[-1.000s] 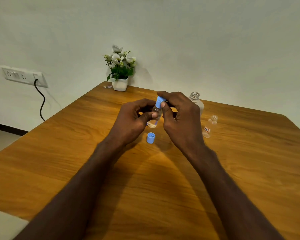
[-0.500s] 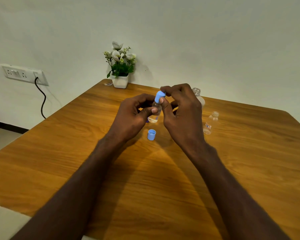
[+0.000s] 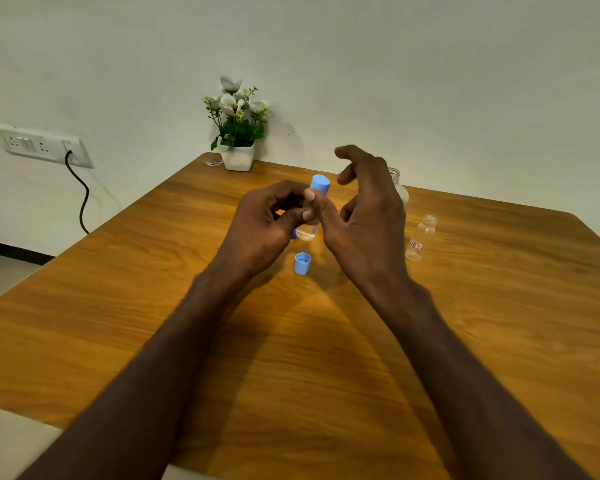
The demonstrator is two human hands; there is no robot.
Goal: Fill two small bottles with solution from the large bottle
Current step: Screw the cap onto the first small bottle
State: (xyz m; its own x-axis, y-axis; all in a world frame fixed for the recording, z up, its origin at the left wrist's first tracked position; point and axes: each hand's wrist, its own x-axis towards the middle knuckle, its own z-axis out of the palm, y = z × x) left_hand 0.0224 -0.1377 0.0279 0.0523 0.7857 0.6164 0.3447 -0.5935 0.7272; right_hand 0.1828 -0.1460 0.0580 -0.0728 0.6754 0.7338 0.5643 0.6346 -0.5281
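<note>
1. At the far left, a white socket panel (image 3: 42, 146) is fixed to the wall, with a dark cable (image 3: 80, 199) plugged into it and hanging down toward the floor.
2. A small white pot of flowers (image 3: 238, 126) stands at the back edge of the wooden desk (image 3: 118, 306), close against the wall.
3. The left hand (image 3: 267, 220) is closed around a small clear bottle (image 3: 307, 232), gripping its body between thumb and fingers and holding it above the desk, tilted a little to the right; a shallow pool of liquid shows at its base.
4. A blue cap (image 3: 320, 184) sits on top of that held bottle (whether it is screwed tight cannot be told).
5. Just below and in front of the held bottle, a second blue cap (image 3: 302, 263) rests on the desk with its open side up.
6. The right hand (image 3: 368, 209) is open with loosely curled fingers, holding nothing; it hovers just right of the capped bottle, its thumb lying alongside the left thumb.
7. Behind the right hand, the large bottle (image 3: 397, 187) stands uncapped on the desk, mostly hidden.
8. Further right, a second small bottle (image 3: 421, 237) stands alone, open-necked, with a small label near its base (too small to read).
</note>
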